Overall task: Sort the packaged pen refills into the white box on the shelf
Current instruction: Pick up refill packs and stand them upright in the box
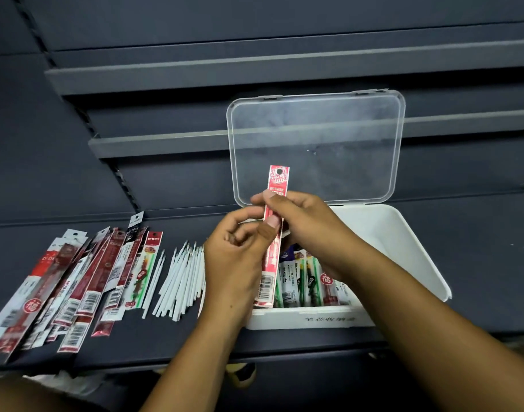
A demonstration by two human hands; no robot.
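A red-and-white packaged pen refill (277,185) is held upright over the left end of the white box (397,233). My right hand (302,221) grips its upper half, and my left hand (237,254) pinches it lower down with the thumb on the packet. The box stands on the dark shelf with its clear lid (314,144) raised behind it. Several packaged refills (311,281) lie side by side in the box's near half. A spread of red, white and black packaged refills (76,281) lies on the shelf to the left.
A bundle of bare white refill tubes (180,281) lies between the packet pile and the box. Dark empty shelf tiers (165,75) rise behind. The shelf's front edge (284,352) runs just below the box. A small yellow-and-black object (240,373) shows below the edge.
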